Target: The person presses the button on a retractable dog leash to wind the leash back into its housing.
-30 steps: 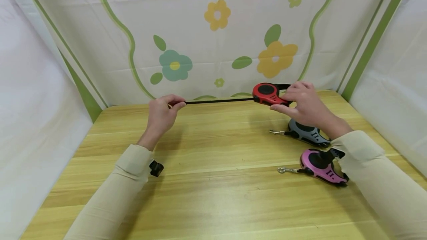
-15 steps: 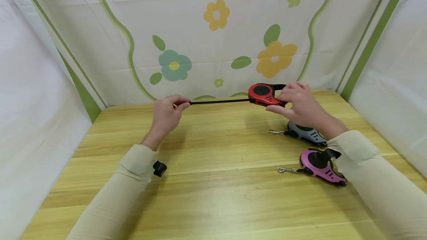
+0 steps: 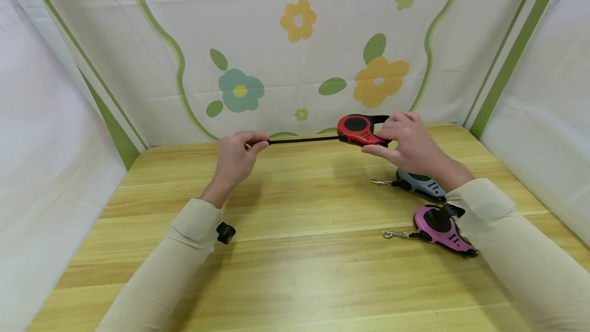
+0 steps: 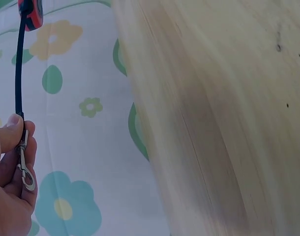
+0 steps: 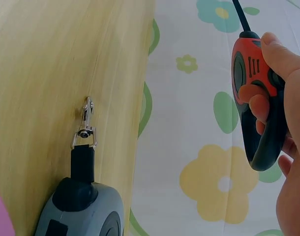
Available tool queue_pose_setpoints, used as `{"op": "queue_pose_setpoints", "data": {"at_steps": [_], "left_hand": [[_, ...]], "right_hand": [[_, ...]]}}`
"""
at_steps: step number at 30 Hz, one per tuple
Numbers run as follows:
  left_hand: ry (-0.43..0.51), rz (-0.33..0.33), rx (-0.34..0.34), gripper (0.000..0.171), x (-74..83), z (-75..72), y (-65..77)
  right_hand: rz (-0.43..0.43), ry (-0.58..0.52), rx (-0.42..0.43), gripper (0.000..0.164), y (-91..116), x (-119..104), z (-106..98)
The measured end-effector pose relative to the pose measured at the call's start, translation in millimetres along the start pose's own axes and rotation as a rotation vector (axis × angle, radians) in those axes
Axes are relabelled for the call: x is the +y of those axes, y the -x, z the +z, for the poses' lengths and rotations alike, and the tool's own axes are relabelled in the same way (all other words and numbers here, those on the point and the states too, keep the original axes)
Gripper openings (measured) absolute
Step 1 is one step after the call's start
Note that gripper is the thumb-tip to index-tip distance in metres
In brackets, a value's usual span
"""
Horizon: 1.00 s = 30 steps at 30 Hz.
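A red and black retractable dog leash (image 3: pixel 356 129) is held above the far part of the table by my right hand (image 3: pixel 407 140). In the right wrist view, fingers of that hand curl through the black handle loop while the thumb lies along the red casing (image 5: pixel 253 64). A black strap (image 3: pixel 304 140) runs taut from the casing to my left hand (image 3: pixel 237 158). Thumb and fingers there pinch the strap's end, and the silver snap hook (image 4: pixel 25 167) hangs against the fingers in the left wrist view.
On the right of the wooden table (image 3: pixel 295 270) lie a grey leash (image 3: pixel 421 183) and a pink leash (image 3: pixel 438 227), hooks pointing left. The right forearm passes over their handle ends. A flowered cloth (image 3: pixel 276 55) stands behind the table, with white cloth (image 3: pixel 553 91) at the sides.
The hands have come closer together, the left moving right and the right moving left with the red leash. The visible stretch of strap is shorter.
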<state>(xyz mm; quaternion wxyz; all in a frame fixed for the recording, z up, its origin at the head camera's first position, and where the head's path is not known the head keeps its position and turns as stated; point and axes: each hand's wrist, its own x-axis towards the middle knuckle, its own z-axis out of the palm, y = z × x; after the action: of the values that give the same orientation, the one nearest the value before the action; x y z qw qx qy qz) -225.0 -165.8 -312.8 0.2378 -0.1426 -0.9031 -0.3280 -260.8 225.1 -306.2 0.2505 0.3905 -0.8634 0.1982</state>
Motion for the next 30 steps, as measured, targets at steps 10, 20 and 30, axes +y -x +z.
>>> {"op": "queue_pose_setpoints", "data": {"at_steps": [10, 20, 30], "left_hand": [[0.029, -0.016, -0.016, 0.013, 6.9, 6.3, -1.8], [0.036, -0.031, -0.037, 0.015, 11.6, 11.4, -1.8], [0.046, -0.03, -0.031, 0.014, 19.0, 17.0, -2.0]], "right_hand": [[-0.004, -0.018, -0.01, 0.042, -4, -3, 3], [-0.022, -0.02, 0.0, 0.079, -6, -8, 5], [-0.05, -0.016, 0.021, 0.084, -9, -12, 9]]}}
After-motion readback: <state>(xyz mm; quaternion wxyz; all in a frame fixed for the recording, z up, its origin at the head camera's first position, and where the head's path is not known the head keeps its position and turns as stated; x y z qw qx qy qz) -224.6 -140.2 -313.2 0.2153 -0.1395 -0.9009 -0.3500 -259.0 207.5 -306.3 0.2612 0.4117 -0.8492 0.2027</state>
